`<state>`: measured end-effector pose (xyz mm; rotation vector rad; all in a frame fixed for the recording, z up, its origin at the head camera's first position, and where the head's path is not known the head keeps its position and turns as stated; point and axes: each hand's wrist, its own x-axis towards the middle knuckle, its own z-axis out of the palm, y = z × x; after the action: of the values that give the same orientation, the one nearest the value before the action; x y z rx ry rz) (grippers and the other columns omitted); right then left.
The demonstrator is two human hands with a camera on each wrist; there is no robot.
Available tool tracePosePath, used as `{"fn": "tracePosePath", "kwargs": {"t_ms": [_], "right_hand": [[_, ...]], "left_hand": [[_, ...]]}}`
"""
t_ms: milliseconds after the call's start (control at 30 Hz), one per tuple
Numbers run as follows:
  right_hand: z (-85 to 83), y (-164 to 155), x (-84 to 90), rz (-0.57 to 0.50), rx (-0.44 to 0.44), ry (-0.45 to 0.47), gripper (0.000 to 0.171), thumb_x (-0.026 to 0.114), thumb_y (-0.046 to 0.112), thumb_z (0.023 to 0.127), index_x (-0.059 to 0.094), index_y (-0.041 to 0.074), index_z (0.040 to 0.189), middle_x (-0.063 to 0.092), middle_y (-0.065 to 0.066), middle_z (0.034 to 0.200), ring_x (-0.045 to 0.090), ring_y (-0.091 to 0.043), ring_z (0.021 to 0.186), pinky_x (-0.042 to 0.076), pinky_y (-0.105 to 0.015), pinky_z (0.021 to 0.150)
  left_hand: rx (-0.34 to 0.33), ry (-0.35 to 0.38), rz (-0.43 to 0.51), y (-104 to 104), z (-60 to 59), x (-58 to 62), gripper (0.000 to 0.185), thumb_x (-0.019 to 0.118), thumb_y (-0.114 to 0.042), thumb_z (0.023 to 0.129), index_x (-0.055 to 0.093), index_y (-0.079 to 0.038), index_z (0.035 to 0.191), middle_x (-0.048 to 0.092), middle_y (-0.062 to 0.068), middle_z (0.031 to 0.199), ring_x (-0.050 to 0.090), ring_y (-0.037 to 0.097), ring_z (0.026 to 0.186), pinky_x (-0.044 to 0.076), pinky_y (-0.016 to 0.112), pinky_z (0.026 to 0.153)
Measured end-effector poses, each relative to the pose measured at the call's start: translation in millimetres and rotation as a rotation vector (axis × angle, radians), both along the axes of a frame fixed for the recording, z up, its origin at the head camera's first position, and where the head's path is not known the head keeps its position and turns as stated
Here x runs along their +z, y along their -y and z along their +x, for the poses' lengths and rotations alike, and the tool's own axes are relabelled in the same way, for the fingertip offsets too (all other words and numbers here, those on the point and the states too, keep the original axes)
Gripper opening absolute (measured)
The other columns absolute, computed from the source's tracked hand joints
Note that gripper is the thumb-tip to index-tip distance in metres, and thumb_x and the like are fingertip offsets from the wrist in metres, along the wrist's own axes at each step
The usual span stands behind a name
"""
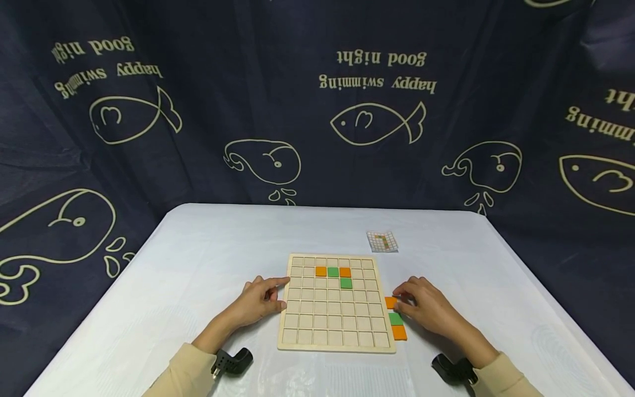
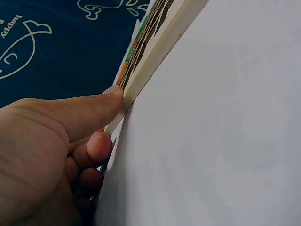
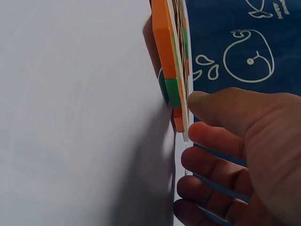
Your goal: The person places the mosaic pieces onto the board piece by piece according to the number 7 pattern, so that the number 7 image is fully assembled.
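On the white table (image 1: 198, 264), seen from the head camera, we find a wooden grid board (image 1: 334, 302) at centre, carrying two orange tiles and two green tiles (image 1: 345, 283) near its twelve o'clock edge. Our left hand (image 1: 260, 300) lies at the board's nine o'clock side, index finger stretched out against its edge, gripping nothing. Our right hand (image 1: 426, 309) sits at three o'clock, fingers bent over loose tiles (image 1: 398, 325) lined up just beside the board; whether it pinches one we cannot tell. A small pattern card (image 1: 382, 241) lies toward one o'clock.

From the left wrist, we see the thumb (image 2: 80, 113) pressing the board's pale rim (image 2: 160, 52).

From the right wrist, orange and green tiles (image 3: 171, 89) lie against the board's edge, with the thumb (image 3: 221, 106) close beside them.
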<state>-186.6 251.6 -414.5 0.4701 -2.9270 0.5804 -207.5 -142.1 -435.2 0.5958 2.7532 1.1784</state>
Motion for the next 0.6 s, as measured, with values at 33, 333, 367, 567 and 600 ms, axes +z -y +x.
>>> {"fn": "tracePosePath", "kwargs": {"t_ms": [33,333,367,567,600], "right_hand": [[-0.3,0.0,-0.3,0.000,-0.001,0.005,0.015,0.075,0.023,0.078,0.070,0.019,0.092,0.056,0.008,0.082,0.045,-0.008,0.079,0.040,-0.026,0.068],[-1.3,-1.1,-2.5,0.020,0.000,0.015,0.014,0.074,0.021,0.079,0.070,0.018,0.092,0.055,0.009,0.081,0.042,-0.008,0.079,0.038,-0.025,0.068],[-1.4,-1.2,-2.7,0.021,0.001,0.015,0.014,0.073,0.021,0.079,0.070,0.018,0.092,0.055,0.009,0.082,0.042,-0.008,0.079,0.038,-0.025,0.068],[-2.0,-1.6,-3.7,0.009,0.003,0.027,0.012,0.072,0.019,0.079,0.070,0.018,0.091,0.054,0.009,0.082,0.042,-0.008,0.080,0.038,-0.025,0.068],[-2.0,-1.7,-3.8,0.007,0.001,0.030,0.012,0.072,0.019,0.079,0.070,0.018,0.091,0.054,0.009,0.082,0.042,-0.009,0.080,0.038,-0.025,0.068]], "left_hand": [[0.001,0.002,0.001,0.0,0.1,0.1,0.057,0.073,-0.028,0.080,0.055,-0.015,0.132,0.048,-0.009,0.070,0.034,0.009,0.071,0.018,0.031,0.074],[0.009,0.005,-0.005,-0.1,0.9,0.4,0.056,0.073,-0.028,0.080,0.055,-0.016,0.132,0.049,-0.010,0.071,0.034,0.008,0.071,0.019,0.030,0.073],[0.009,0.005,-0.004,-0.1,0.9,0.4,0.057,0.073,-0.028,0.080,0.055,-0.016,0.132,0.049,-0.010,0.071,0.034,0.008,0.071,0.019,0.030,0.073],[0.011,0.006,-0.003,-0.2,0.6,0.2,0.057,0.073,-0.027,0.080,0.055,-0.015,0.133,0.048,-0.010,0.071,0.034,0.008,0.071,0.019,0.031,0.074],[0.011,0.006,-0.002,-0.3,0.5,0.1,0.057,0.073,-0.027,0.080,0.055,-0.015,0.133,0.049,-0.010,0.071,0.034,0.008,0.071,0.019,0.031,0.074]]}}
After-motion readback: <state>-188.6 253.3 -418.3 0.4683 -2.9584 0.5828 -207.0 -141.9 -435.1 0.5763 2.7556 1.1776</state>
